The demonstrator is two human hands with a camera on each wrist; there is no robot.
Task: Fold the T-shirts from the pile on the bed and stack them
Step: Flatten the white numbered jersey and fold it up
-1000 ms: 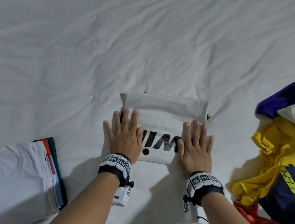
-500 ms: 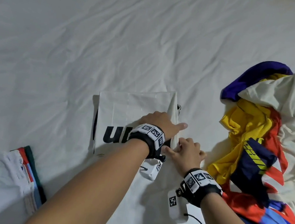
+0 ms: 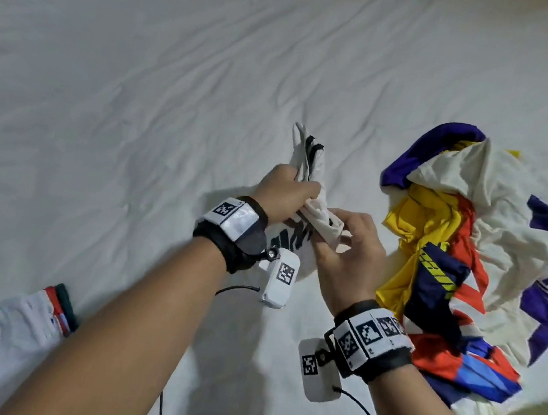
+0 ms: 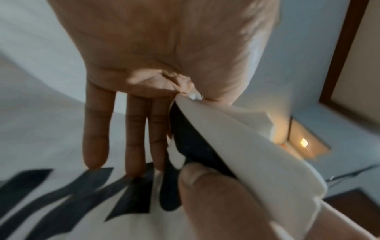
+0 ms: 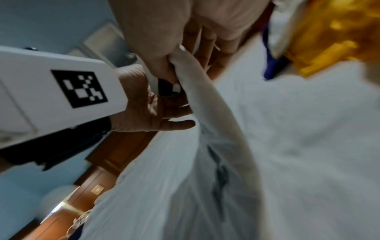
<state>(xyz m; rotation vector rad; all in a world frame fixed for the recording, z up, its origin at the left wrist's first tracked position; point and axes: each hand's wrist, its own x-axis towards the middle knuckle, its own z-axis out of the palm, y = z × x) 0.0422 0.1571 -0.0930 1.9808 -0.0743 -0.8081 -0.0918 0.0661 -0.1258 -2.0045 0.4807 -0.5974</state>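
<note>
White cotton fills the head view: a folded shirt [image 3: 309,163] with black lettering is lifted off the bed [image 3: 176,92], standing on edge between the two hands near the middle of the sheet. The left hand [image 3: 283,191] has its grip closed round the shirt's upper part, fingers curled over the cloth. The right hand [image 3: 347,247] grips the shirt's lower bunched edge, thumb on top and fingers curled beneath. Toward the bed's right edge lies the pile [image 3: 467,251] of loose shirts in yellow, purple, red, navy and cream, just beside the right hand. At the bed's near left corner sits the stack [image 3: 9,330] of folded shirts, a white one on top with red, blue and green edges showing at its side. Both wrists carry black straps with white marker tags.

From the left wrist, the left hand [image 4: 164,56] shows its palm, with three fingers [image 4: 95,129] straight down along the shirt [image 4: 236,146] while the thumb side pinches a white fold with dark print. The tip of a right-hand digit presses the same fold from below. Black lettering spreads across the cloth at the bottom.

From the right wrist, the right hand [image 5: 162,32] pinches a long white fold of the shirt [image 5: 216,121], which hangs down over the bed [image 5: 308,129]. The left hand [image 5: 152,110] lies against the cloth just below, fingers extended. Yellow and purple cloth of the pile [image 5: 329,40] shows at the upper right.
</note>
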